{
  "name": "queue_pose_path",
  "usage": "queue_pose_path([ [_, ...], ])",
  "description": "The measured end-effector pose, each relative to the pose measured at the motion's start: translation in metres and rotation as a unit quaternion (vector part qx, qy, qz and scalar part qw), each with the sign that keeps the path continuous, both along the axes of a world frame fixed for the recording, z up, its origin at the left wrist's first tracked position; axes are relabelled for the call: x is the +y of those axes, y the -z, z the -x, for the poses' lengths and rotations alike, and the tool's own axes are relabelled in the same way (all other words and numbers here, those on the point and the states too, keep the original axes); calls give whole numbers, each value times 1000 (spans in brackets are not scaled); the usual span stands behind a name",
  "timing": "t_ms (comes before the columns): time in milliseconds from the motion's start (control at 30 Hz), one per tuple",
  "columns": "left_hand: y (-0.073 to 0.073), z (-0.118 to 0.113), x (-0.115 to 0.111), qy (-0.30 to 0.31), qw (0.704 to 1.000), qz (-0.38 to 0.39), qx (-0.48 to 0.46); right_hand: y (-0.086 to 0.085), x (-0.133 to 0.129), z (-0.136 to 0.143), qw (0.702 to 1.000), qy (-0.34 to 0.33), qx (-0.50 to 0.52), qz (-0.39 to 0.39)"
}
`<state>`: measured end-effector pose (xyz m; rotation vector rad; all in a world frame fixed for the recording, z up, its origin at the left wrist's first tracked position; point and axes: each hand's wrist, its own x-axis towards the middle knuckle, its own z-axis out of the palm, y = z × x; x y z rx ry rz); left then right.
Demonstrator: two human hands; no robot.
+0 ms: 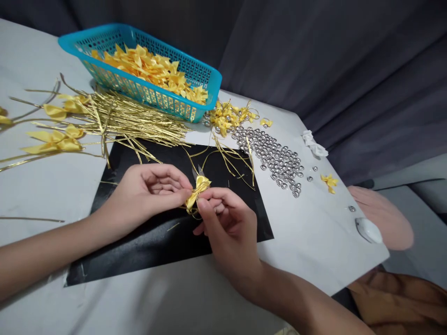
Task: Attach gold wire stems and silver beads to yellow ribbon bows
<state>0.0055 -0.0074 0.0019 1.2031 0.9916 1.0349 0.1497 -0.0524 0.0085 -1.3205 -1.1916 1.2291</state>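
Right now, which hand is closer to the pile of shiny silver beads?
The right hand. It pinches the yellow bow just left of the silver beads. The left hand holds the bow's other side, farther from them.

Grey curtain [314,56] (folded) behind white table [52,186]

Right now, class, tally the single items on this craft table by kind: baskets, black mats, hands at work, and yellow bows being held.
Blue basket: 1
Black mat: 1
Hands at work: 2, left hand and right hand
Yellow bow held between both hands: 1
Total: 5
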Motion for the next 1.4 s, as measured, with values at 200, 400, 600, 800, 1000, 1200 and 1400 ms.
queue_pose_path([
  [200, -3, -2, -7, -41, 995, -84, 46, 2, -1, 0, 1000, -8, -6, -14],
  [400, 2, 4, -20, -80, 970, -205, 107, 3, -4, 0, 998, -32, -17, -55],
  [600, 6, 5, -21, -83, 963, -229, 112, 2, -3, 1, 997, -32, -16, -65],
  [800, 4, 3, -18, -80, 971, -207, 93, 2, -4, 1, 997, -29, -18, -67],
  [1000, 1, 1, -18, -79, 977, -179, 84, 5, -4, 1, 996, -29, -6, -84],
  [1200, 4, 4, -20, -70, 970, -209, 102, 6, -5, 0, 996, -31, 6, -84],
  [1400, 7, 7, -20, -62, 929, -324, 167, 5, -6, 1, 996, -34, 22, -82],
])
